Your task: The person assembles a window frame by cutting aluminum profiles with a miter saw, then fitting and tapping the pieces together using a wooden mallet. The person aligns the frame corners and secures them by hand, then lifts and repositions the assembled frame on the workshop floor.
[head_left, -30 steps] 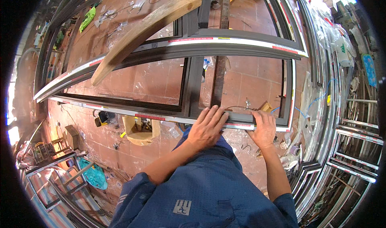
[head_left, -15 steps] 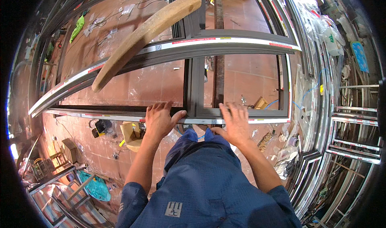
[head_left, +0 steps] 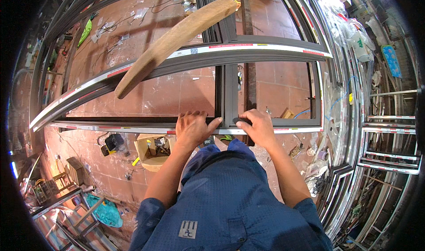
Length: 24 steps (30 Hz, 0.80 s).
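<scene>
While I am watching from a distance through the head camera, one green crumpled thing [head_left: 85,34] is lying at the far left. One teal bundle [head_left: 106,213] is lying lower down, on the near side. One black object [head_left: 116,142], too small for me to identify, is sitting on the tiled floor [head_left: 110,167] just beside one open cardboard box [head_left: 155,163], whose contents I am not managing to count.

One curved wooden piece [head_left: 177,42] is crossing my line of sight, hiding part of the dark frame [head_left: 229,91] that is stretching across the middle. Two openings are showing in its near section, parted by one upright bar.

Left of that bar, the left hand [head_left: 191,127] is bending its fingers over the near rail, thumb spreading apart. To the right, the right hand [head_left: 257,126] is curling more closely over the same rail. I cannot tell whether either is gripping or only resting.

Farther right, one blue dimpled thing [head_left: 391,61] is lying near several stacked frames [head_left: 392,167], which the dark rim is cutting off.
</scene>
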### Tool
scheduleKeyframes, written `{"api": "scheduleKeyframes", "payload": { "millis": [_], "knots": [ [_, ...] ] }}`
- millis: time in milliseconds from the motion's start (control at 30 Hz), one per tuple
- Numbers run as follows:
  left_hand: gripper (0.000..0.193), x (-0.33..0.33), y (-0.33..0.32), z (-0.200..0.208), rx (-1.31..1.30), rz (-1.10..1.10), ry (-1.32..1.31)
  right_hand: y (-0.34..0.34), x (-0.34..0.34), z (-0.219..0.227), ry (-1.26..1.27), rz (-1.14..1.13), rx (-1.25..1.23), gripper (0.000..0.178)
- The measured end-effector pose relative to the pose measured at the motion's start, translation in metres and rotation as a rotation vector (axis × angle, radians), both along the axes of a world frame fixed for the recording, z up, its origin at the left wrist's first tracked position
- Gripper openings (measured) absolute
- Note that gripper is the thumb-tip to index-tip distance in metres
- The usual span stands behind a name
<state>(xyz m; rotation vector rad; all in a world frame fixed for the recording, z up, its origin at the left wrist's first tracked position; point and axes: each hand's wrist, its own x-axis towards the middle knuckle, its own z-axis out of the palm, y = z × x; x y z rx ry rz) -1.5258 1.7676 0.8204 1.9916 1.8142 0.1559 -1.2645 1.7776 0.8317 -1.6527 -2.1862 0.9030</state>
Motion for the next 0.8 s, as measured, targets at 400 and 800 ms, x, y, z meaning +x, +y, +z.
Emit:
{"api": "scheduleKeyframes", "payload": {
  "millis": [400, 800],
  "knots": [
    [0.064, 0.007, -0.002, 0.008, 0.013, 0.013, 0.024, 0.020, -0.005, -0.010, -0.024, -0.068, -0.134, 0.049],
    [0.061, 0.007, -0.002, 0.013, -0.046, 0.047, 0.088, -0.016, 0.127, -0.018, -0.326, -0.109, 0.315, 0.045]
  ]
}}
